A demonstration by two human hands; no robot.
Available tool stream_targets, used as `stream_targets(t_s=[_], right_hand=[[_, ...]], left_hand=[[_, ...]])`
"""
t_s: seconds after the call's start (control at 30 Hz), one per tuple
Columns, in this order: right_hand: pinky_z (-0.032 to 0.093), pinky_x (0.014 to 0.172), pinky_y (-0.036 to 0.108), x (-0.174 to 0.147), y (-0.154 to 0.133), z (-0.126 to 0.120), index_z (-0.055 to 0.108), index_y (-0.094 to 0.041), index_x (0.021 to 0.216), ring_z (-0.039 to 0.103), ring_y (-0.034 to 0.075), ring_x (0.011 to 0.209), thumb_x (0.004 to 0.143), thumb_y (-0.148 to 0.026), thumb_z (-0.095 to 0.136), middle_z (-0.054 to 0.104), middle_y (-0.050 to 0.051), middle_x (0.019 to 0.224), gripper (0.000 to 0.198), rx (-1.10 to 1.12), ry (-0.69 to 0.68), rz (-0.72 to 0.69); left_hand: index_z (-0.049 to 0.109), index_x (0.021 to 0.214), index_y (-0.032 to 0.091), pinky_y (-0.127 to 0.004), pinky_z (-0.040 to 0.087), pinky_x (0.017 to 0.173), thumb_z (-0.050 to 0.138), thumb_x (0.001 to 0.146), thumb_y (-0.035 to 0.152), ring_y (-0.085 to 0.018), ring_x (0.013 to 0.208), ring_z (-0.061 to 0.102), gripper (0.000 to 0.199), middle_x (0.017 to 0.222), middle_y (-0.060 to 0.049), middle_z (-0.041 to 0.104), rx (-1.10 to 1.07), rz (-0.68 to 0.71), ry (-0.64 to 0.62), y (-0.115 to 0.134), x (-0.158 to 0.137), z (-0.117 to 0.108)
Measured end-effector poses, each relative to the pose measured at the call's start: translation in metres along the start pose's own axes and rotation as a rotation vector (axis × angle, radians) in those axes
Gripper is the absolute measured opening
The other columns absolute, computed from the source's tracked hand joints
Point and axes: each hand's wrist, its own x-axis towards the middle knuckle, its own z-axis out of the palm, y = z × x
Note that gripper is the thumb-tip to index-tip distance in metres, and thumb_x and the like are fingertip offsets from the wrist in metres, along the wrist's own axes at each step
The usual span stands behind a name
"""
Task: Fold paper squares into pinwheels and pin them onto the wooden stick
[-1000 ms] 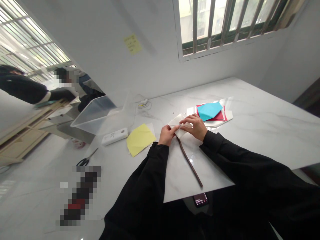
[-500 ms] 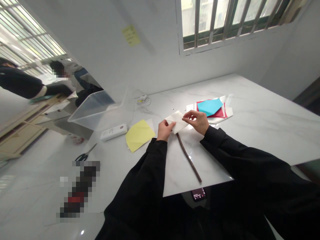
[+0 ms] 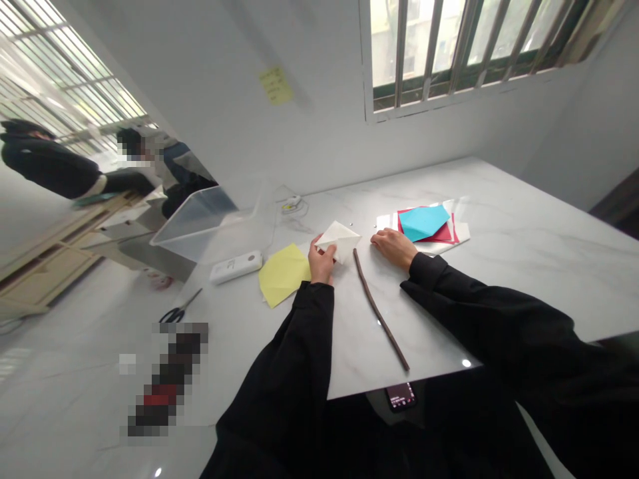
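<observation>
My left hand [image 3: 323, 261] grips a folded piece of white paper [image 3: 338, 237] above the table, thumb on top. Lower down and to the right, my right hand [image 3: 394, 247] rests palm down by the tabletop, fingers bent and pressed together; whatever the fingertips hold, if anything, is hidden. Two tiny shiny bits lie on the table just beyond the hands. Between my forearms lies a thin brown stick [image 3: 380, 311], its far end close to the paper. Right beside my right hand is a stack of paper with a blue sheet [image 3: 424, 222] over red and white ones.
Yellow paper [image 3: 283, 274] lies left of my left hand. Further left are a white oblong device [image 3: 236, 267], scissors [image 3: 180, 310], a clear plastic bin [image 3: 192, 216] and a blurred-out dark object [image 3: 170, 379]. A phone [image 3: 401, 396] sits below the table edge. Two people are at the far left.
My right hand has let go of the white paper and moved down to the table by the coloured stack. My left hand keeps the paper, now tilted and shifted slightly left.
</observation>
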Motion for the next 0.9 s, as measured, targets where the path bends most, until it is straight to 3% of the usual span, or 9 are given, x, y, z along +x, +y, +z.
stream_targets(t_s=[0.17,0.33,0.57,0.67,0.73,0.83,0.9], right_hand=[[0.047,0.09,0.036,0.034,0.003,0.005,0.078,-0.006,0.103,0.067,0.03,0.099,0.099,-0.007,0.047,0.074,0.022,0.103,0.032,-0.037,-0.053,0.013],[0.048,0.09,0.035,0.062,0.003,0.005,0.081,-0.009,0.106,0.07,0.029,0.101,0.102,-0.01,0.044,0.075,0.022,0.108,0.037,-0.01,-0.048,0.106],[0.049,0.096,0.036,0.048,0.003,0.006,0.075,-0.012,0.127,0.071,0.029,0.106,0.099,-0.008,0.049,0.077,0.019,0.115,0.039,0.087,-0.01,0.114],[0.051,0.098,0.038,0.024,-0.003,0.003,0.079,-0.019,0.116,0.072,0.026,0.1,0.101,-0.019,0.055,0.078,0.013,0.116,0.029,0.403,0.131,0.159],[0.057,0.089,0.036,0.007,-0.01,0.001,0.077,-0.023,0.116,0.072,0.022,0.091,0.102,-0.035,0.057,0.078,0.009,0.11,0.028,0.728,0.234,0.238],[0.061,0.072,0.033,-0.012,-0.02,-0.001,0.067,-0.024,0.132,0.072,0.019,0.084,0.098,-0.053,0.059,0.073,0.01,0.116,0.046,1.176,0.25,0.371],[0.062,0.068,0.033,-0.019,-0.024,-0.001,0.059,-0.024,0.14,0.071,0.019,0.083,0.091,-0.056,0.067,0.068,0.013,0.126,0.059,1.318,0.216,0.432]], left_hand=[[0.062,0.106,0.023,-0.025,0.057,0.073,0.075,0.071,0.026,-0.015,0.079,0.069,0.037,0.093,0.0,0.072,-0.111,-0.055,-0.04,0.007,0.001,-0.001],[0.063,0.113,0.025,-0.024,0.055,0.069,0.074,0.078,0.037,-0.014,0.078,0.068,0.039,0.093,0.001,0.07,-0.076,-0.075,-0.025,0.011,-0.001,-0.001],[0.064,0.112,0.024,-0.024,0.054,0.064,0.079,0.079,0.035,-0.016,0.08,0.069,0.038,0.093,-0.002,0.07,-0.15,-0.211,-0.06,0.013,-0.001,-0.004],[0.063,0.123,0.024,-0.024,0.057,0.067,0.084,0.075,0.027,-0.016,0.079,0.07,0.052,0.097,-0.002,0.073,-0.177,-0.219,-0.107,0.012,-0.002,-0.002],[0.057,0.134,0.026,-0.025,0.059,0.073,0.088,0.07,0.023,-0.016,0.082,0.071,0.071,0.102,-0.002,0.074,-0.173,-0.179,-0.126,0.01,-0.004,0.0],[0.048,0.146,0.023,-0.027,0.058,0.083,0.094,0.061,0.02,-0.017,0.09,0.071,0.097,0.106,-0.004,0.074,-0.103,-0.068,-0.174,0.007,-0.008,0.004],[0.046,0.15,0.021,-0.028,0.057,0.088,0.097,0.056,0.022,-0.019,0.094,0.071,0.108,0.109,-0.006,0.074,-0.036,-0.001,-0.247,0.006,-0.013,0.007]])
